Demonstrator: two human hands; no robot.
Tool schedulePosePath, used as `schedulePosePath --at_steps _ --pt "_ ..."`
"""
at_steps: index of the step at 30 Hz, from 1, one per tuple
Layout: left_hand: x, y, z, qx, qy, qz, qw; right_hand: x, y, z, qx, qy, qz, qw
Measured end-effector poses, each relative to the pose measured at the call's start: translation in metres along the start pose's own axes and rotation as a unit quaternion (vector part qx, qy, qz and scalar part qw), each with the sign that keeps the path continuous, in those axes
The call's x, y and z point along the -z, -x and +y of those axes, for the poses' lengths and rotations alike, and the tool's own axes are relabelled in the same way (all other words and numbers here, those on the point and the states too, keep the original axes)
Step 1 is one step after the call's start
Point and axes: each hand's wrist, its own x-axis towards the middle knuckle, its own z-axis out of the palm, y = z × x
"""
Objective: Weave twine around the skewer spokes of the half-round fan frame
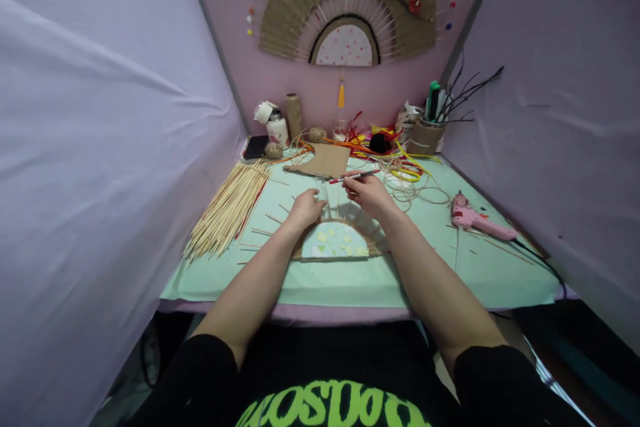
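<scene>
A head-worn camera looks forward and down over a mint-green tabletop [340,287], pink back wall [230,33] at 12 o'clock, wearer's black T-shirt [340,350] close at 6 o'clock

Soft, diffuse light; wide-angle edge distortion.

Right hand [367,195] holding pen [369,173], left hand [306,209] at perhaps a clear ruler [323,191], fan [334,240] below
</scene>
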Motion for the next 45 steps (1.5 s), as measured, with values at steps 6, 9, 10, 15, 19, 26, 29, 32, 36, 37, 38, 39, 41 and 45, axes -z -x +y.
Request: schedulePosePath --at_steps 6,9,10,15,19,26,29,32,36,37,38,39,41,45 --pt "0.0 0.001 0.0 -0.004 0.008 -0.003 1.0 0.0 -0.001 0.006 0.002 0.025 0.015 1.0" --pt "0.001 0.003 0.001 -0.002 0.02 -0.009 1.0 0.0 -0.002 0.009 0.019 0.079 0.038 0.996" --pt "0.001 0.004 0.002 -0.003 0.018 -0.007 1.0 0.001 -0.002 0.009 0.03 0.1 0.05 0.993" --pt "0.001 0.004 0.001 -0.013 0.003 0.007 1.0 0.003 0.001 0.008 0.097 0.149 0.045 0.983" --pt "0.0 0.003 -0.001 -0.013 0.017 0.005 1.0 -0.003 0.005 0.004 0.114 0.1 0.012 0.988" --pt "0.0 0.006 0.0 -0.02 0.039 0.007 0.999 -0.01 0.009 0.003 0.139 0.054 0.067 0.987" --pt "0.0 0.006 -0.001 -0.047 0.046 0.026 0.998 -0.008 0.008 0.003 0.144 0.062 0.1 0.983" --pt "0.001 0.006 0.0 -0.105 0.063 0.054 0.991 -0.006 0.006 0.005 0.164 0.061 0.117 0.978" --pt "0.004 0.01 0.002 -0.194 0.094 0.059 0.975 -0.002 0.002 0.004 0.22 0.049 0.156 0.962" --pt "0.005 0.011 0.002 -0.211 0.101 0.054 0.971 -0.002 0.001 0.004 0.227 0.04 0.162 0.96" --pt "0.005 0.011 0.002 -0.226 0.106 0.05 0.967 -0.001 0.001 0.002 0.227 0.03 0.165 0.959" --pt "0.005 0.011 0.002 -0.236 0.111 0.048 0.964 0.0 0.001 0.001 0.22 0.018 0.167 0.961" --pt "0.005 0.011 0.002 -0.245 0.115 0.053 0.961 0.001 0.0 -0.002 0.198 -0.012 0.163 0.966" --pt "0.006 0.011 0.003 -0.238 0.15 0.042 0.959 0.002 0.002 -0.006 0.163 -0.085 0.12 0.976"
